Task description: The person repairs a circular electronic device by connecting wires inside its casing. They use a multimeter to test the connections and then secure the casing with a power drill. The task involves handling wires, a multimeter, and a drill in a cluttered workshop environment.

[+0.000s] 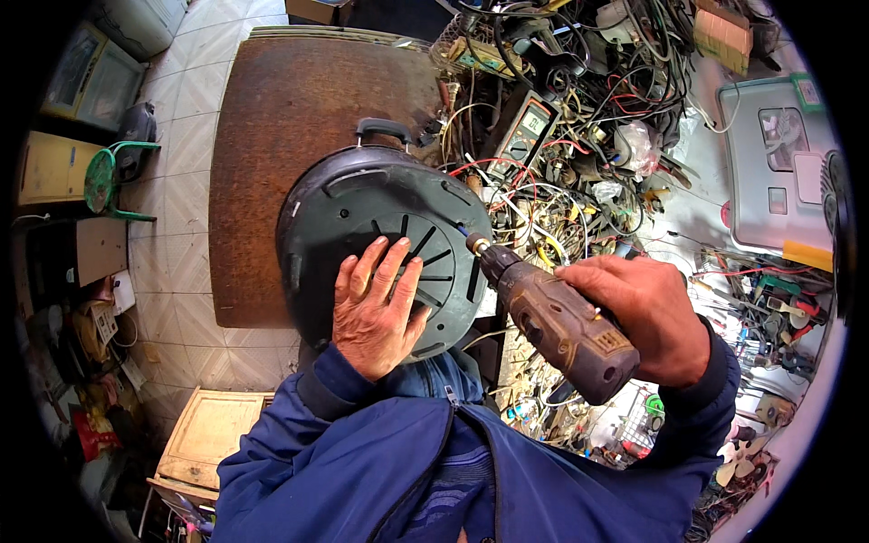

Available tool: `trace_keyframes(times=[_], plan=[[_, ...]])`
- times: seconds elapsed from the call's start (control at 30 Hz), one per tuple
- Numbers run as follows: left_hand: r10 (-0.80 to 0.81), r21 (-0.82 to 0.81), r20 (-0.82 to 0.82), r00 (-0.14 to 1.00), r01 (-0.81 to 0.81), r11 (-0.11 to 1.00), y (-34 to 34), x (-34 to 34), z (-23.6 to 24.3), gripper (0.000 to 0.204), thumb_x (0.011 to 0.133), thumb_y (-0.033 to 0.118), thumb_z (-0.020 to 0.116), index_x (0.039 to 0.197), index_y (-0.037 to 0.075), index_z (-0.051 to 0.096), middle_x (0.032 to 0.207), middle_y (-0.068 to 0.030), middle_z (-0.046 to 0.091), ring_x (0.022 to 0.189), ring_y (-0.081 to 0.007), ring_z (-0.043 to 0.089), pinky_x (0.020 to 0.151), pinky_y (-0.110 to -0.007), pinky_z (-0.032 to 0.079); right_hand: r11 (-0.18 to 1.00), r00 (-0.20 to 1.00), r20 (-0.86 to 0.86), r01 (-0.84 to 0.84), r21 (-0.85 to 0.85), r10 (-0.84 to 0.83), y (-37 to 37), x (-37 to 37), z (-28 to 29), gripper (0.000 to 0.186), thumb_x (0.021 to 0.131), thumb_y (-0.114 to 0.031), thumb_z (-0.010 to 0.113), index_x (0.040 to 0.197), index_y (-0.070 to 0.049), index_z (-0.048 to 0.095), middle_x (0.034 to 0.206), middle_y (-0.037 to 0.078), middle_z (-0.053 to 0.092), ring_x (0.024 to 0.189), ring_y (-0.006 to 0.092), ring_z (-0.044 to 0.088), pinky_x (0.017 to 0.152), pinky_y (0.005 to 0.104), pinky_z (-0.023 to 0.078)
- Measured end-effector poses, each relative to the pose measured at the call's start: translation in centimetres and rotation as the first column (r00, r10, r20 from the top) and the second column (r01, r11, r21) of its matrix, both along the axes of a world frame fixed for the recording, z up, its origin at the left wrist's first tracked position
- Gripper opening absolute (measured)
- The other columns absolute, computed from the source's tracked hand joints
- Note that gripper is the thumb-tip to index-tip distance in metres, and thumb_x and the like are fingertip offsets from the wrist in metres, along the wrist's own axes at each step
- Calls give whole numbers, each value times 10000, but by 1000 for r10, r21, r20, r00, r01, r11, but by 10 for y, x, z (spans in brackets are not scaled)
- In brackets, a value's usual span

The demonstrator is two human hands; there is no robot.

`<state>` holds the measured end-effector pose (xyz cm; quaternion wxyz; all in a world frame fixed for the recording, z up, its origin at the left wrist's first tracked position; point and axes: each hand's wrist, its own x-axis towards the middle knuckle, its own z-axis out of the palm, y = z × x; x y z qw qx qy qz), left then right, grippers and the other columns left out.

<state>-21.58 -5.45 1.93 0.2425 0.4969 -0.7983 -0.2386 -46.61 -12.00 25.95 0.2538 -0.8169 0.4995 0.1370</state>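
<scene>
A round black appliance point(358, 258), perhaps an electric pan, lies bottom up with vent slots in its base and a handle point(384, 130) at its far side. Fingers apart, my left hand point(380, 303) rests flat on the slotted middle. My right hand point(634, 303) is wrapped round a worn cordless drill point(561, 330). The drill's bit point(463, 230) points at the base near its right rim and appears to meet it at a small hole; whether a screw sits there is too small to tell.
A brown wooden board point(262, 172) lies under the appliance. To the right are heaped cables and tools around a multimeter point(523, 136). A grey plastic case point(778, 172) stands at far right. On the left are a green stool point(101, 179) and a wooden cabinet point(208, 434).
</scene>
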Motion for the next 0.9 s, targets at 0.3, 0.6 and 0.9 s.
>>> trace_keyframes(times=[0.3,0.6,0.9], plan=[[13,6,-9,1000,-13,1000,3,5,-1,758,744,305,884,1418,90,611,1608,-118,478,1515,-335,391,1246,-521,259,964,958,196,169,204,-210,-19,2,26,576,778,-208,862,1272,47,713,1120,200,772,953,294,772,844,345,584],[-18,30,-105,994,21,999,51,16,-3,598,803,308,839,1301,25,668,1514,-160,561,1493,-339,461,1264,-531,276,882,909,252,204,425,-332,4,43,12,572,839,-114,894,1337,72,684,1183,131,772,997,142,733,911,267,569],[6,-72,-162,987,-18,997,80,18,-26,406,825,205,756,1196,40,724,1442,-146,637,1440,-324,538,1214,-517,373,869,917,396,-155,470,-51,4,59,-19,697,787,-245,863,1374,65,647,1205,222,757,998,342,782,903,369,593]])
